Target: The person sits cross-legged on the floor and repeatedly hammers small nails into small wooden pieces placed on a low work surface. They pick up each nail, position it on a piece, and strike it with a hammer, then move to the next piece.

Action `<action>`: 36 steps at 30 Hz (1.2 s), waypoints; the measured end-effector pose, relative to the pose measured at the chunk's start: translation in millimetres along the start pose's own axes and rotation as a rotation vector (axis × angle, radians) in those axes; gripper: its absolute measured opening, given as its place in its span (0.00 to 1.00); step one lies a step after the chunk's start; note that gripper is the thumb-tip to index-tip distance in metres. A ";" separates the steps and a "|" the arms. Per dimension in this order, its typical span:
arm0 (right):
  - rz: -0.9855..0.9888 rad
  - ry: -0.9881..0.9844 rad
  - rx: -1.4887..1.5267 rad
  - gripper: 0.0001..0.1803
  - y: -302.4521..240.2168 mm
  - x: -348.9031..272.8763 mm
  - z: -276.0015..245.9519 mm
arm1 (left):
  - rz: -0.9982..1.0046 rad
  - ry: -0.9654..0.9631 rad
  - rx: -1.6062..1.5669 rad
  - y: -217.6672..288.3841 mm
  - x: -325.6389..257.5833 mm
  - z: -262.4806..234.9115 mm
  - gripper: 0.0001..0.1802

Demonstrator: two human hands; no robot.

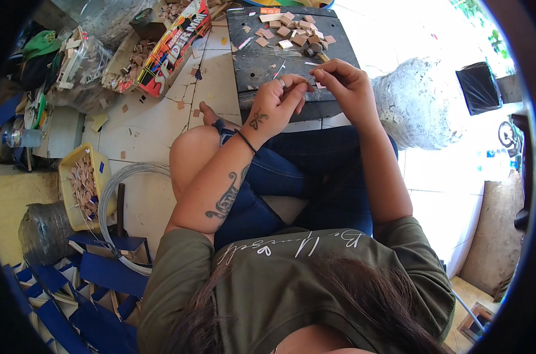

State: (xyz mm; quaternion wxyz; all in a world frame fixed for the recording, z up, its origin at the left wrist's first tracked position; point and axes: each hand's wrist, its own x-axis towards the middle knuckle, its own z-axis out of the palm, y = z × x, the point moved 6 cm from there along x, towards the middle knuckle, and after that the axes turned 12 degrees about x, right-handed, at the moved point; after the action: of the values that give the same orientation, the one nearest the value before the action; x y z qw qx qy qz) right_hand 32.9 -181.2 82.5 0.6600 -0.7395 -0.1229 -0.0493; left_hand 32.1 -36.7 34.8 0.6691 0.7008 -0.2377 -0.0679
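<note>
The person sits with knees bent, in blue jeans and an olive shirt, both forearms reaching forward over the lap. The left hand (275, 106), tattooed at the back and with a black band on the wrist, has its fingers curled tight, thumb and forefinger pinched on a thin wire (308, 79). The right hand (346, 85) meets it just beside, its fingertips also closed in a pinch on the same wire; what else they grip is too small to tell. Both hands hover just above the near edge of a dark board (262, 56).

Farther on the board lies a pile of small tan wood pieces (294, 29), well apart from the hands. On the tiled floor to the left sit a coil of wire (111, 194), a yellow tray (64, 177) of more pieces, and blue cardboard scraps (102, 277). Beyond them stands a colourful box (173, 44). To the right rises a rough white stone (418, 100).
</note>
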 end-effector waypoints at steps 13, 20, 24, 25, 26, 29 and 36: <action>0.127 0.048 0.022 0.11 1.0 -4.5 -1.5 | 0.032 0.054 0.148 9.7 -3.2 1.9 0.10; 0.167 0.012 -0.061 0.11 -0.3 -4.2 -0.7 | 0.079 0.089 0.341 14.0 -3.3 -0.6 0.09; 0.153 0.021 -0.072 0.12 1.7 -4.2 -1.3 | 0.084 0.080 0.386 11.9 -3.4 0.1 0.08; 0.165 0.017 -0.095 0.12 3.3 -4.5 -1.3 | 0.094 0.084 0.389 11.9 -3.2 0.0 0.08; 0.170 0.014 -0.111 0.12 4.4 -4.6 -1.2 | 0.105 0.088 0.391 11.9 -3.1 0.1 0.07; 0.188 0.017 -0.090 0.12 6.3 -5.4 -2.0 | 0.083 0.067 0.390 9.4 -2.8 0.2 0.08; 0.174 0.043 0.014 0.12 1.9 -6.6 2.1 | 0.037 -0.006 0.302 10.8 -2.5 -0.2 0.09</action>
State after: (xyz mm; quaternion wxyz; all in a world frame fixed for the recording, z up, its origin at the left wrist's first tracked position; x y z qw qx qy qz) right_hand 26.8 -180.0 78.9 0.6694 -0.7416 -0.0441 -0.0068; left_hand 27.3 -35.4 44.8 0.5565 0.7888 -0.2601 -0.0210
